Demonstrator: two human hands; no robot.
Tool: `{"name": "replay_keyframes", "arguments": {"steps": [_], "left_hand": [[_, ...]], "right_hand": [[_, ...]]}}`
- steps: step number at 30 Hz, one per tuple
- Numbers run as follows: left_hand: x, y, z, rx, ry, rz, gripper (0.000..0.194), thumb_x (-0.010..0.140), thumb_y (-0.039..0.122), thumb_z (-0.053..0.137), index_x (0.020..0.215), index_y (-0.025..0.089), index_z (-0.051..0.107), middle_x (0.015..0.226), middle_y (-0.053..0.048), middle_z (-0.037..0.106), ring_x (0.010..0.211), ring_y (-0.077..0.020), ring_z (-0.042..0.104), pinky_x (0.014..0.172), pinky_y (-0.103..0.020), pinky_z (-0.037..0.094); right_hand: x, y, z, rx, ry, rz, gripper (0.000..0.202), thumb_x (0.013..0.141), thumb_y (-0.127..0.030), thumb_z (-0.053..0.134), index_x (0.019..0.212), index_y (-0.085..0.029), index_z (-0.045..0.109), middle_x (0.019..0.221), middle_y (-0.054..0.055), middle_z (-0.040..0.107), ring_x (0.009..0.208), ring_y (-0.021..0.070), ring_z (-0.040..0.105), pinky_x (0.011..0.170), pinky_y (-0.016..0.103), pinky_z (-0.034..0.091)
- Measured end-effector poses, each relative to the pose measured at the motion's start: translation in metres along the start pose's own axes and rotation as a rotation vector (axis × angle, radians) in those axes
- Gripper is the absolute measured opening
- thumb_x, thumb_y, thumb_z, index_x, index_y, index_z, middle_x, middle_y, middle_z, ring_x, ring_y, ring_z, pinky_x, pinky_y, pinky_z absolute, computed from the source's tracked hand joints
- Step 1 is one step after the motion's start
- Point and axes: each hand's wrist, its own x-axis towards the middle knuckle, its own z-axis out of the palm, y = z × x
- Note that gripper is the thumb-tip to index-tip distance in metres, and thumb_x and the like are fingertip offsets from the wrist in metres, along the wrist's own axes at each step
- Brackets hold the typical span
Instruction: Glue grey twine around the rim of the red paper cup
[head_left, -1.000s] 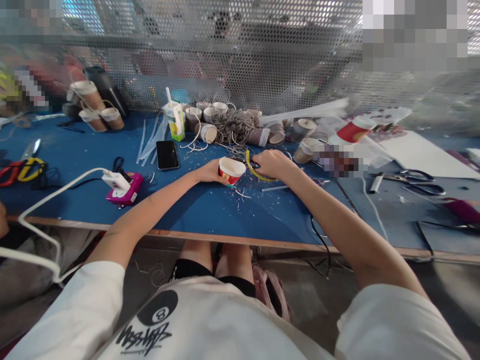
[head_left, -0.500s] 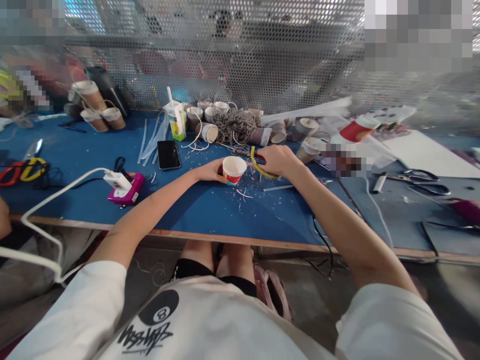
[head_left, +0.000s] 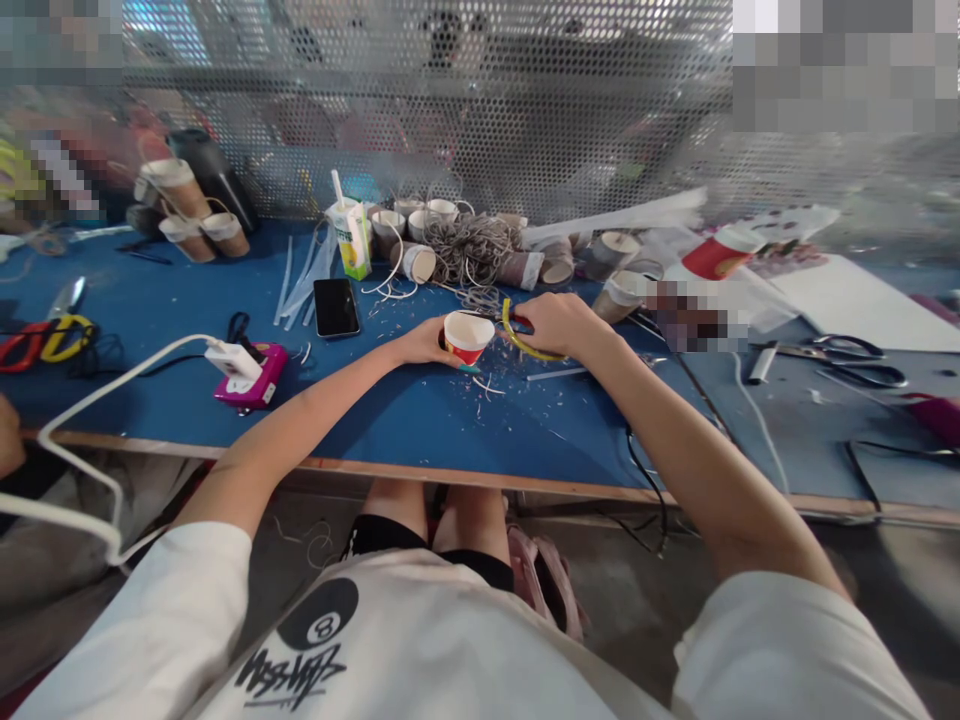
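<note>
In the middle of the frame, the left hand (head_left: 424, 342) has its fingers clamped on the outer wall of a small red-and-white paper cup (head_left: 466, 348), which tilts with its white mouth upward above the tabletop. Just to the right, the right hand (head_left: 559, 325) grips a pair of yellow-handled scissors (head_left: 517, 340) — its fingers are closed about the handles, though how far apart the handles stand I cannot tell. The dark blades point left toward the cup's rim; whether they touch the paper is too small to make out.

Pale paper scraps (head_left: 489, 386) are scattered on the blue tabletop (head_left: 397, 430) below the cup. Left of centre lies a black rectangular phone (head_left: 336, 307), with a white, green and yellow drink carton (head_left: 352, 240) standing behind it, a white straw in its top. A tangled heap of grey-brown cord (head_left: 469, 248) sits at upper centre, among brown-sided cups.

At the left of the frame, a white plug adapter (head_left: 234, 364) rests on a magenta power block (head_left: 259, 378). On the right side lie black-handled metal scissors (head_left: 847, 360) — and above them, a tilted larger red cup with a white rim (head_left: 716, 256).
</note>
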Motion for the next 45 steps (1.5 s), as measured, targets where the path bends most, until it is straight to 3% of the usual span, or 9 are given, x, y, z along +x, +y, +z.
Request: {"name": "replay_keyframes", "arguments": {"steps": [6,13,21,27,31,35,39,45], "left_hand": [[-0.001,0.002,-0.002,0.009,-0.028,0.006,0.089,0.056,0.042,0.093,0.133,0.013,0.057,0.133,-0.021,0.067,0.126,-0.0348,0.063,0.113,-0.055,0.044],[-0.002,0.004,-0.002,0.007,-0.041,-0.034,0.086,0.057,0.045,0.092,0.128,0.011,0.057,0.131,-0.023,0.067,0.125,-0.0363,0.063,0.112,-0.058,0.044],[-0.002,0.002,-0.003,-0.029,-0.067,-0.036,0.079,0.059,0.040,0.091,0.125,0.012,0.059,0.130,-0.020,0.069,0.121,-0.0330,0.065,0.111,-0.055,0.045],[-0.002,0.002,-0.004,-0.043,-0.110,-0.036,0.087,0.061,0.038,0.090,0.135,0.013,0.053,0.138,-0.021,0.064,0.130,-0.0348,0.059,0.115,-0.056,0.041],[-0.002,0.000,-0.004,-0.023,-0.116,-0.017,0.088,0.061,0.036,0.090,0.136,0.016,0.051,0.142,-0.020,0.061,0.134,-0.0357,0.056,0.117,-0.056,0.039],[-0.001,-0.004,-0.004,-0.014,-0.056,0.015,0.095,0.054,0.039,0.093,0.135,0.014,0.050,0.143,-0.023,0.058,0.135,-0.0369,0.055,0.117,-0.057,0.039],[0.000,-0.004,-0.003,0.010,-0.009,0.012,0.094,0.052,0.038,0.094,0.132,0.011,0.051,0.139,-0.025,0.061,0.132,-0.0370,0.058,0.115,-0.057,0.041],[0.000,-0.001,-0.003,-0.062,-0.050,-0.022,0.085,0.055,0.036,0.093,0.127,0.011,0.058,0.131,-0.021,0.068,0.124,-0.0345,0.063,0.111,-0.056,0.045]], "right_hand": [[-0.001,-0.002,0.003,-0.041,-0.004,-0.004,0.040,0.096,-0.039,0.048,0.119,-0.013,0.070,0.115,0.015,0.076,0.103,0.0301,0.071,0.072,0.032,0.043],[-0.001,-0.003,0.005,-0.048,-0.004,-0.027,0.041,0.099,-0.037,0.045,0.119,-0.012,0.070,0.113,0.016,0.076,0.103,0.0294,0.072,0.071,0.031,0.046],[0.001,-0.005,0.001,-0.061,-0.020,-0.045,0.043,0.100,-0.040,0.043,0.117,-0.013,0.071,0.113,0.016,0.077,0.102,0.0288,0.072,0.071,0.031,0.046],[0.002,-0.005,0.003,-0.038,0.031,-0.046,0.047,0.099,-0.043,0.042,0.118,-0.012,0.070,0.117,0.016,0.075,0.103,0.0313,0.071,0.070,0.033,0.044],[0.003,0.004,0.005,0.015,0.057,0.056,0.053,0.099,-0.049,0.036,0.113,-0.014,0.072,0.107,0.016,0.077,0.095,0.0301,0.072,0.066,0.032,0.040],[0.002,0.009,0.003,0.044,0.056,0.053,0.059,0.099,-0.054,0.031,0.109,-0.015,0.074,0.099,0.016,0.078,0.090,0.0293,0.071,0.063,0.032,0.037],[0.003,0.004,0.001,0.010,0.054,-0.015,0.049,0.098,-0.049,0.040,0.111,-0.015,0.072,0.108,0.015,0.077,0.095,0.0290,0.070,0.067,0.031,0.038],[0.007,-0.001,0.002,-0.036,0.012,-0.027,0.037,0.095,-0.038,0.049,0.116,-0.015,0.070,0.114,0.013,0.077,0.100,0.0299,0.071,0.068,0.032,0.039]]}}
